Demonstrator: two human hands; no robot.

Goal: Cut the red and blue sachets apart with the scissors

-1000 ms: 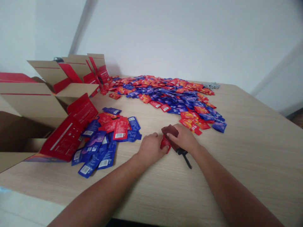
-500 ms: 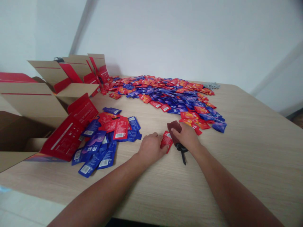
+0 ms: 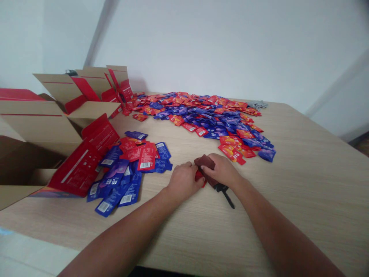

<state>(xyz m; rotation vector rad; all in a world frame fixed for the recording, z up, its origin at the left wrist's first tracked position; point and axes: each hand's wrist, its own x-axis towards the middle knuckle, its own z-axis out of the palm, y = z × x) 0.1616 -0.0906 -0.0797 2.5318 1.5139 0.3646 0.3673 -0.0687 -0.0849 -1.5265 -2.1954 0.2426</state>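
Note:
My left hand [image 3: 184, 178] rests on the table with its fingers curled and its thumb on a small red sachet [image 3: 198, 175], which is mostly covered. In my right hand [image 3: 224, 169] is a dark brown block-shaped tool [image 3: 206, 163] with a black end and a thin black tail pointing towards me. The tool lies over the sachet, close to my left fingers; whether it touches the sachet I cannot tell. Left of my left hand is a small heap of red and blue sachets [image 3: 146, 157], several with their barcodes up.
A long pile of red and blue sachets [image 3: 201, 111] spreads across the back of the table [image 3: 300, 184]. Open cardboard boxes [image 3: 37, 125] with red flaps stand along the left. A grey cloth [image 3: 257, 104] lies at the far end, near the wall.
My right hand has moved left with the brown tool, which now covers most of the red sachet. The tool's black tail has swung to the right. My left hand has stayed put.

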